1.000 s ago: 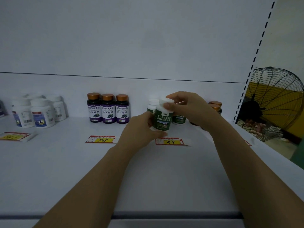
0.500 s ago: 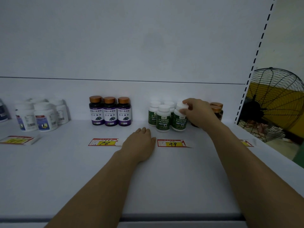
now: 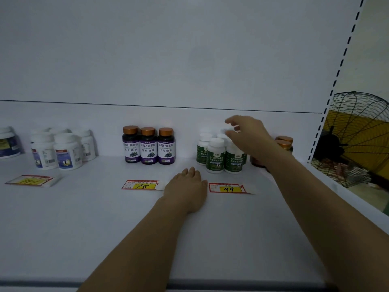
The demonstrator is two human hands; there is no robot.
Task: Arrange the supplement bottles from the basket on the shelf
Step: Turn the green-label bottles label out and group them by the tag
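Shelf (image 3: 84, 228) deck white, with a wide bare strip between the price tags and the front edge. Green-label bottles (image 3: 215, 158) stand upright in a tight cluster near the back wall, behind the 99 tag (image 3: 229, 188). Right hand (image 3: 247, 137) hovers over their caps, fingers apart and loosely bent, gripping nothing. Left hand (image 3: 186, 191) lies flat on the deck between the 78 tag (image 3: 143, 185) and the 99 tag, fingers straight and together. Purple-label bottles (image 3: 148, 147) stand in a row to the left, a gap separating them from the green cluster. Amber-capped bottles (image 3: 284, 142) are partly hidden behind the right forearm, near the perforated upright (image 3: 342, 64).
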